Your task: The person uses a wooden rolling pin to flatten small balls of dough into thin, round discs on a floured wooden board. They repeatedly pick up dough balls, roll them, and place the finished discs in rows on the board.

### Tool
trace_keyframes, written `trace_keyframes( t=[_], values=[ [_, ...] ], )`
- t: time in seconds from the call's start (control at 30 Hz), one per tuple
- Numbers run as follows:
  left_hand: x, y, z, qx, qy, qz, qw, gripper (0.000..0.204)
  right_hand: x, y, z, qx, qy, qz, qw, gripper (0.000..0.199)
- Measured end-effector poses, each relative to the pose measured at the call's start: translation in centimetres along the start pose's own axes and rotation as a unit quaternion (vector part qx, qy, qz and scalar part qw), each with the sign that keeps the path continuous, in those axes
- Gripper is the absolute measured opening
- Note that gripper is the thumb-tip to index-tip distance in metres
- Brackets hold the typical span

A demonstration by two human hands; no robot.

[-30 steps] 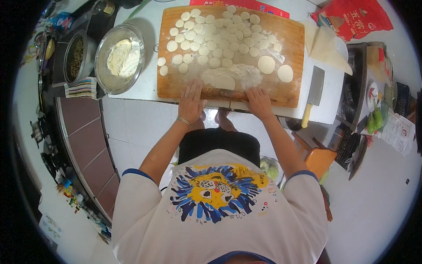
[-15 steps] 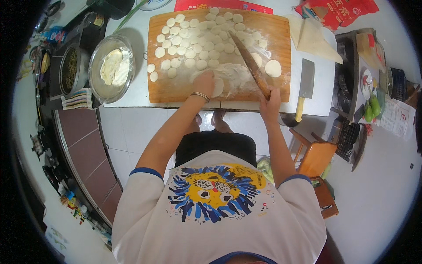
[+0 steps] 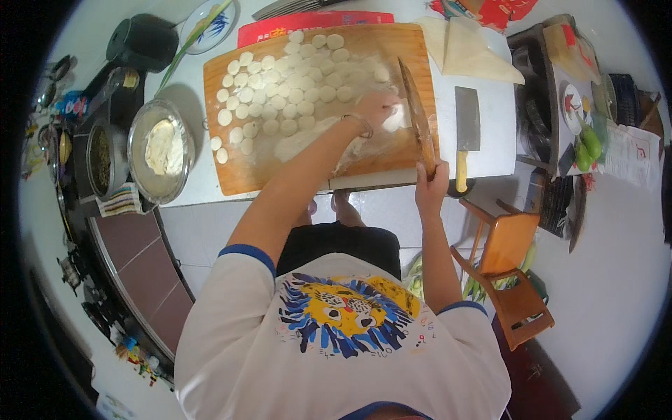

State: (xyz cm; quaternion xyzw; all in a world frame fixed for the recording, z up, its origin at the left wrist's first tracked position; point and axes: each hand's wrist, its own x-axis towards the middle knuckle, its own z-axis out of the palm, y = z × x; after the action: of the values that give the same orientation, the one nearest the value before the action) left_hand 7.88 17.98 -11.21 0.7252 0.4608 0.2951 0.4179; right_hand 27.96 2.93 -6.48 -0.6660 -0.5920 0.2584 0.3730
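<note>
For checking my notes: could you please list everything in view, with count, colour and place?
Table: 1, white, upper middle
Board: 1, brown, on table
Dough rounds: dozens, cream, on board
Rolling pin: 1, brown, over board
Cleaver: 1, grey-yellow, right of board
Sheet: 1, cream, behind cleaver
Bowl: 1, greyish, left of board
Dough: 1, cream, in bowl
Pot: 1, grey, far left
Plate: 1, white-blue, behind board
Stalk: 1, green, across plate
Packaging: 1, red, behind board
Bag: 1, red, top right
Vegetables: 2, green, right counter
Chair: at least 1, orange, lower right
Small items: several, mixed, far left, unclear
Shirt: 1, white, bottom
Left hand: 1, bare, over board
Right hand: 1, bare, on rolling pin
</note>
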Motion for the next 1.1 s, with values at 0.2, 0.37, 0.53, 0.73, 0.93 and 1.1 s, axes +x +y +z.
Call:
trace_keyframes(
  t=[0.2,0.37,0.53,0.73,0.93,1.1],
  values=[
    [5.5,-0.9,0.1,0.212,0.148,-0.083,0.962,0.028,-0.7,1.1,-1.1,0.028,0.004,0.066,0.997,0.025],
    [4.9,-2.0,-0.8,0.39,0.07,-0.016,0.918,0.022,-0.9,1.8,-0.6,-0.005,0.011,0.023,1.0,0.026],
    [2.7,-1.5,-2.2,0.271,0.052,-0.123,0.953,0.015,0.0,0.7,0.3,-0.006,-0.025,0.019,0.999,0.027],
    [-9.5,-0.3,-7.5,0.092,-0.092,-0.172,0.976,0.018,0.7,0.6,2.2,-0.032,-0.077,-0.055,0.995,0.033],
    [-17.2,-0.4,-6.9,0.099,0.009,-0.192,0.976,0.03,1.3,-1.8,4.6,-0.11,-0.194,-0.167,0.96,0.034],
    [-23.5,1.8,-8.2,0.276,0.219,-0.191,0.916,0.052,2.6,-2.2,6.4,-0.208,-0.317,-0.276,0.883,0.035]
  ],
)
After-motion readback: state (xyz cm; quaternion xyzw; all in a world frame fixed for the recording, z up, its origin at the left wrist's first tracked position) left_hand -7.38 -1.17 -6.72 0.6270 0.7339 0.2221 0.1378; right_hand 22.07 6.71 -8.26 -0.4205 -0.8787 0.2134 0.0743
